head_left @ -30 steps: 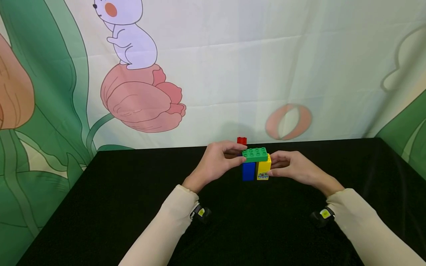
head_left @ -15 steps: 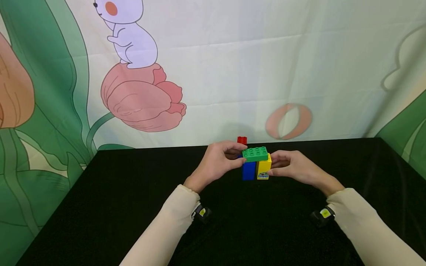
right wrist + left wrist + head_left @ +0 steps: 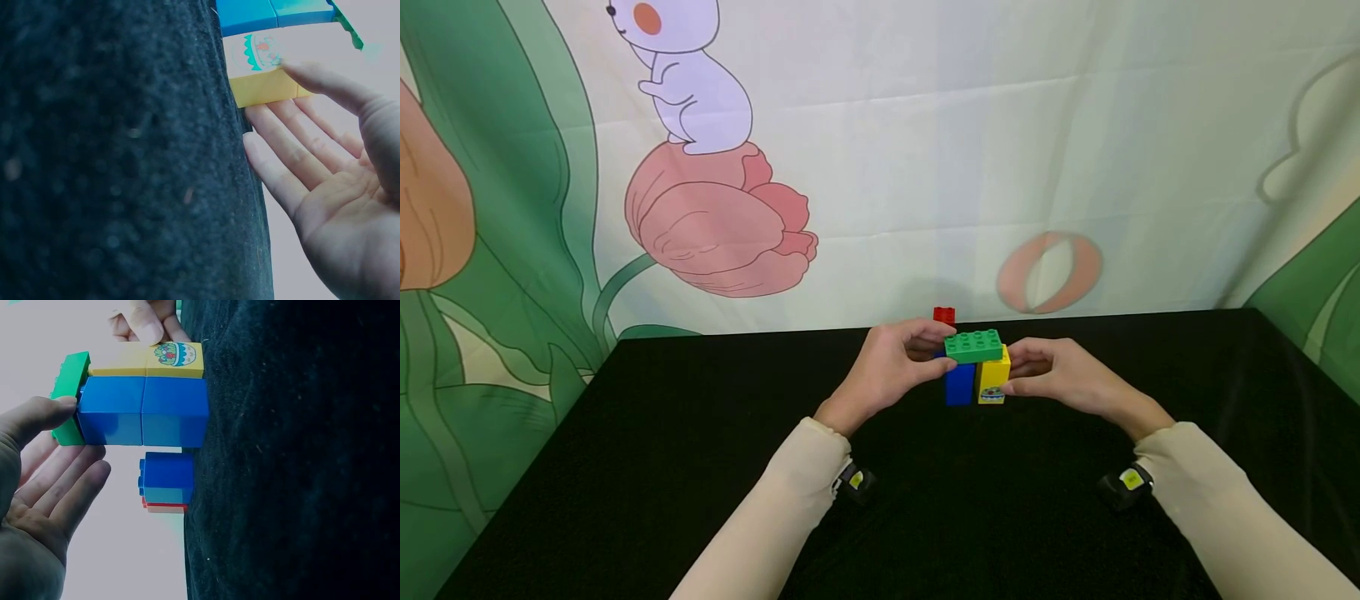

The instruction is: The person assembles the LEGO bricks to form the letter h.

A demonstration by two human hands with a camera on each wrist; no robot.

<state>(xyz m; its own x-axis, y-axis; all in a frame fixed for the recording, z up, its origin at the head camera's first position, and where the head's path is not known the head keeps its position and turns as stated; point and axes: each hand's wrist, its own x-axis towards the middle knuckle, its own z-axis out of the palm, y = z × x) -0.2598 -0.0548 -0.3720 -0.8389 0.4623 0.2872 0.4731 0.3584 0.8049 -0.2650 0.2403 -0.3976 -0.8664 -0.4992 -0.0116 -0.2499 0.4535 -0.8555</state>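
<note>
A green toy building brick (image 3: 973, 346) with studs lies across the tops of a blue brick column (image 3: 959, 385) and a yellow brick column (image 3: 993, 382). Each column is two bricks high, as the left wrist view shows, and the yellow one bears a printed bowl picture (image 3: 175, 354). The green brick sits slightly tilted there, with a blue stud showing under it. My left hand (image 3: 891, 362) pinches the green brick's left end between thumb and fingers. On the right, my right hand (image 3: 1067, 375) holds the yellow column, thumb on its front face and fingers behind.
Behind the columns stand a red brick (image 3: 944, 315) and another blue brick (image 3: 169, 478). All of it rests on a black cloth-covered table (image 3: 700, 467). A printed curtain (image 3: 887, 167) hangs along the table's back edge.
</note>
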